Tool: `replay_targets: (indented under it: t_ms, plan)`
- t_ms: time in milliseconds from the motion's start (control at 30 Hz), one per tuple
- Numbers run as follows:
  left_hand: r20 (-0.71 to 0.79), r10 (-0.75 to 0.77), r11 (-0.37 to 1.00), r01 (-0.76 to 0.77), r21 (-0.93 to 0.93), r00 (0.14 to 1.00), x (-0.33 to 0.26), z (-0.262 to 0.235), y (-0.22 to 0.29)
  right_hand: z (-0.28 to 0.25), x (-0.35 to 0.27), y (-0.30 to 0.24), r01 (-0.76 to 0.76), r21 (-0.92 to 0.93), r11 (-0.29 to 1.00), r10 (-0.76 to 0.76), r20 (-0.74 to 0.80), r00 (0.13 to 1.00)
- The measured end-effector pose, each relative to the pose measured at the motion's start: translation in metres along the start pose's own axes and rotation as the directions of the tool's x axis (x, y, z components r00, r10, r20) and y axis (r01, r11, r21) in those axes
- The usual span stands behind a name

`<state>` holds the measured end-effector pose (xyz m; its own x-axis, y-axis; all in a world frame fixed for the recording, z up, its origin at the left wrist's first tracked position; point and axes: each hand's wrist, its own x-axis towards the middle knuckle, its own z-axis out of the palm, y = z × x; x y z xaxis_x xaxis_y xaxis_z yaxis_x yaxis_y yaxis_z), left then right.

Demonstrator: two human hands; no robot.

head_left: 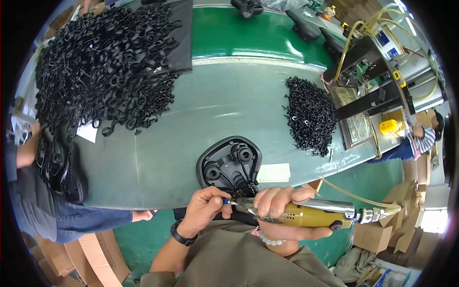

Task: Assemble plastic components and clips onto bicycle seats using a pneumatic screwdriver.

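My right hand [277, 203] is wrapped round a yellow air screwdriver [308, 216], which lies nearly level with its bit toward my left. The thumb and fingers of my left hand [203, 210] pinch a small blue piece [225, 201] at the tip of the bit. Whether a screw is also between these fingers cannot be made out. Just beyond my hands, a black bicycle saddle [206, 165] lies underside up at the table's near edge. Two round sockets show on it, and its near end is partly behind my hands.
Black ring-shaped clamps [105, 62] are heaped at the left. Small black screws [311, 117] are piled at the right, beside a machine frame [361, 105] with hoses. More saddles [303, 26] rest on a green belt [239, 36]. Another person [57, 210] is at my left.
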<state>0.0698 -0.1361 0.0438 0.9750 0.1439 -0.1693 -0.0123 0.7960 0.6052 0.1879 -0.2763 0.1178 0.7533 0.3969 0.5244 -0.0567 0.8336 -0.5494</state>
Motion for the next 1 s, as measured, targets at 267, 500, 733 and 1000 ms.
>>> replay_targets:
  t_ms: [267, 500, 733, 1000]
  plan:
    - [0.238, 0.420, -0.228, -0.153, 0.962, 0.876, 0.057, 0.002, 0.041, -0.014, 0.015, -0.014, 0.219, -0.365, 0.905, -0.191, 0.111, 0.975]
    - [0.320, 0.123, -0.355, -0.260, 0.898, 0.939, 0.092, 0.006, 0.050, -0.022, 0.019, -0.010, 0.243, -0.379, 0.893, -0.211, 0.123, 0.970]
    - [0.238, -0.002, 0.075, -0.237, 0.969, 0.971, 0.112, -0.018, 0.037, -0.028, 0.016, 0.006, 0.298, -0.382, 0.875, -0.292, 0.075, 0.953]
    - [0.163, 0.040, 0.032, -0.164, 0.986, 0.986, 0.113, -0.015, 0.031, -0.035, 0.017, 0.026, 0.290, -0.425, 0.858, -0.254, 0.140, 0.957]
